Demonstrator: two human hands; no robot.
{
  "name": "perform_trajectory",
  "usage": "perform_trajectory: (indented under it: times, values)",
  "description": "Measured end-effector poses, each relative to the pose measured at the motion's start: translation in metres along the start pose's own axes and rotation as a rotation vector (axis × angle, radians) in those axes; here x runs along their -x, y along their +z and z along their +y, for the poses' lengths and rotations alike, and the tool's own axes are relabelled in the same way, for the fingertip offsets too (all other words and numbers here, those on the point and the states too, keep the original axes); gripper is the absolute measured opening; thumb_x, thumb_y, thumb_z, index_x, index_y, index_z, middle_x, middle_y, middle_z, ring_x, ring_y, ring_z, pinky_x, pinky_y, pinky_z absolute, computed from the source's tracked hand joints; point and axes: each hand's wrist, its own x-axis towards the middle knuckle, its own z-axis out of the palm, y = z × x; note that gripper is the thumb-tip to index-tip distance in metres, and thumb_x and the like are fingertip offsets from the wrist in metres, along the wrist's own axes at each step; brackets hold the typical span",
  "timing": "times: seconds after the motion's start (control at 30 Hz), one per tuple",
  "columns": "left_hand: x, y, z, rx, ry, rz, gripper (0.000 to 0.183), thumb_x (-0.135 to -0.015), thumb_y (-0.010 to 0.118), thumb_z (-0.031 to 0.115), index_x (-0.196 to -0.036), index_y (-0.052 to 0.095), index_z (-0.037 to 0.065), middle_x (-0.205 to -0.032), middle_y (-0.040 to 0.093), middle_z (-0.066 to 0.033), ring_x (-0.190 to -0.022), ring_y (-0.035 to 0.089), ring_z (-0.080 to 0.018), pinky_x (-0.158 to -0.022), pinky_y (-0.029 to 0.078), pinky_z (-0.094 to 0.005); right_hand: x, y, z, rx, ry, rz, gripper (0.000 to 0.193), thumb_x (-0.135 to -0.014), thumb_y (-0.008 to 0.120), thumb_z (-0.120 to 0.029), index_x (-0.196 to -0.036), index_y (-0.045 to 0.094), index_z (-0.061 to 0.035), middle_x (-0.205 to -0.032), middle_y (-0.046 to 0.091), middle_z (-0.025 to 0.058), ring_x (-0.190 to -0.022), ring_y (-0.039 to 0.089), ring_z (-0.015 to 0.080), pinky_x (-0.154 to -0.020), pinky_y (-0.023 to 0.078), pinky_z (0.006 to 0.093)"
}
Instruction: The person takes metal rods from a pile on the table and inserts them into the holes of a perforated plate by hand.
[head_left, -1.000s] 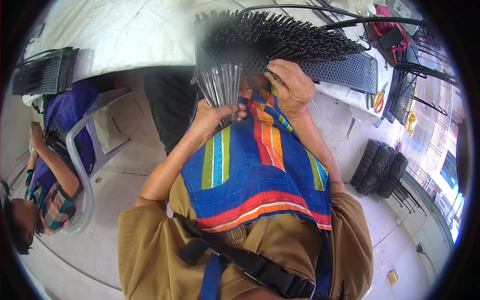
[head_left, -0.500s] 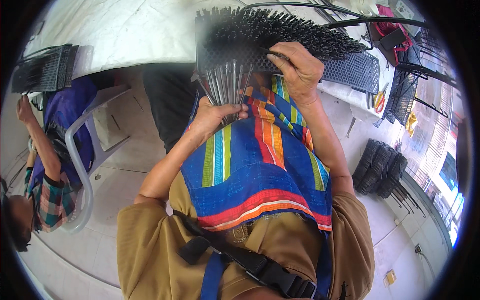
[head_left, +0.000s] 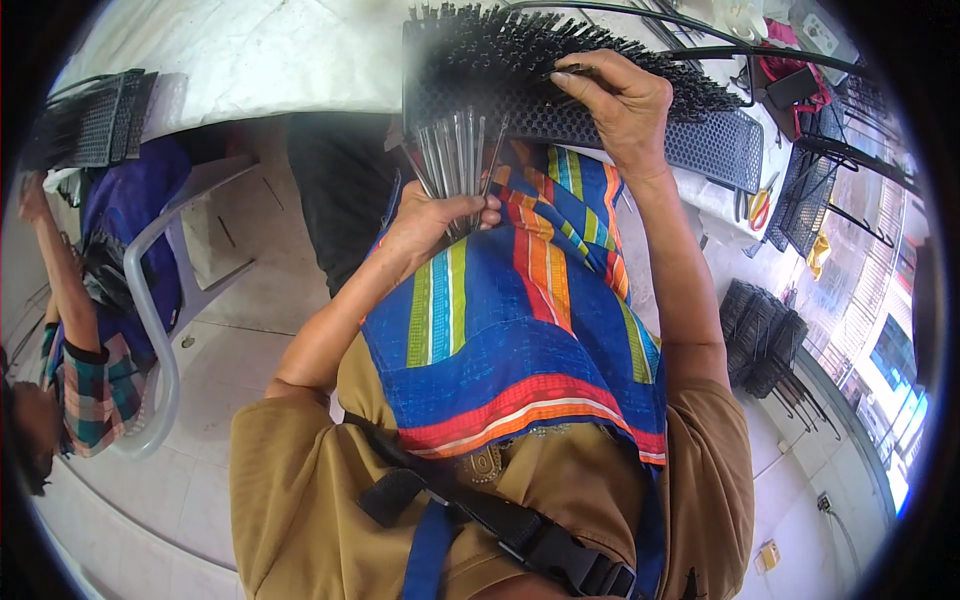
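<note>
The left hand (head_left: 432,222) is closed around a fanned bundle of thin grey rods (head_left: 455,160), held upright just below the black perforated tray (head_left: 700,140) on the white worktop (head_left: 250,60). The right hand (head_left: 615,105) pinches a single rod among those already standing in the tray. The loosely fanned bundle could slip and scatter onto the striped cloth (head_left: 520,330), and a tilted rod may miss its hole or knock neighbouring ones askew.

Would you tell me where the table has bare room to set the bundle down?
Bare white tabletop lies between the black tray at far left and the perforated mat. The mat, under the right hand, is crowded with pins; the left hand grips the rod bundle.
</note>
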Motion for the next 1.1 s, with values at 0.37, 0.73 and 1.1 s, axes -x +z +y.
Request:
perform_trajectory:
  times: [0.37, 0.73, 1.1]
  values:
    - [-0.003, 0.001, 0.001, 0.031, -0.029, 0.005, 0.027, -0.079, 0.060, -0.014, -0.105, 0.056, -0.008, -0.089, 0.066, -0.0222, -0.076, 0.068, -0.0281, -0.069, 0.059, -0.0341, -0.002, 0.000, 0.000, 0.090, -0.100, -0.029, 0.014, -0.076, 0.074, -0.001, -0.090, 0.073, -0.0013, -0.080, 0.068, 0.0037, -0.071, 0.062, 0.0082, -0.063, 0.046, 0.0202]
    - [-0.005, 0.000, 0.005, 0.076, -0.061, 0.008, 0.024, -0.080, 0.061, -0.012, -0.104, 0.057, -0.008, -0.088, 0.066, -0.0201, -0.075, 0.068, -0.0271, -0.069, 0.058, -0.0342, -0.008, 0.005, -0.006, 0.269, -0.116, 0.039, 0.017, -0.070, 0.077, -0.013, -0.085, 0.072, -0.0059, -0.074, 0.066, 0.0056, -0.065, 0.064, 0.0205, -0.060, 0.048, 0.0296]
    - [-0.008, -0.003, 0.004, 0.111, -0.065, -0.004, 0.025, -0.080, 0.061, -0.010, -0.105, 0.057, -0.008, -0.090, 0.066, -0.0205, -0.076, 0.068, -0.0267, -0.070, 0.058, -0.0348, 0.001, 0.004, 0.001, 0.283, -0.065, 0.174, 0.021, -0.069, 0.077, -0.009, -0.090, 0.071, -0.0079, -0.079, 0.067, 0.0048, -0.064, 0.063, 0.0180, -0.059, 0.049, 0.0274]
